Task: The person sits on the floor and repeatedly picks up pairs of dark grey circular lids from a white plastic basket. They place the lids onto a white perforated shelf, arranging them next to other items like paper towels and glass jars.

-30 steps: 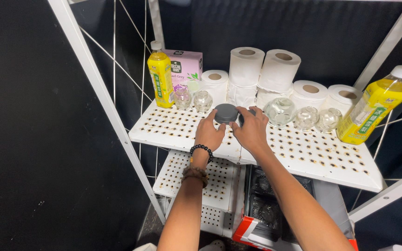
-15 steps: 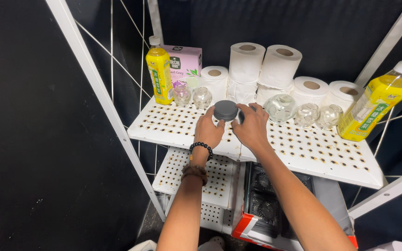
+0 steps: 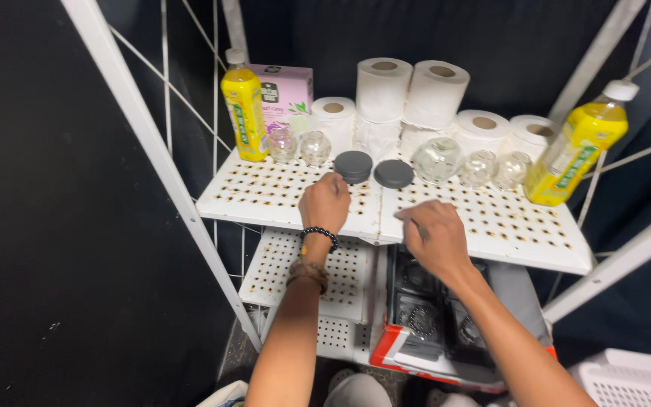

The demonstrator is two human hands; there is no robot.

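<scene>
White perforated metal makes up the shelf (image 3: 288, 200), with a lower shelf (image 3: 340, 279) beneath it. Along the back stand toilet paper rolls (image 3: 408, 94), a purple box (image 3: 284, 87) and two yellow drink bottles, one at the left (image 3: 242, 105) and one at the right (image 3: 574, 147). Small glass jars (image 3: 435, 160) line up in front of the rolls. Two dark grey round lids (image 3: 374, 169) lie flat side by side just beside those jars. The left hand (image 3: 325, 203) rests on the shelf just below the left lid, fingers (image 3: 333, 181) curled loosely and grasping nothing. The right hand (image 3: 435, 234) hovers near the front edge, fingers bent, also empty. A careless reach toward the lids could knock a jar into its neighbours, since the jars crowd close behind.
</scene>
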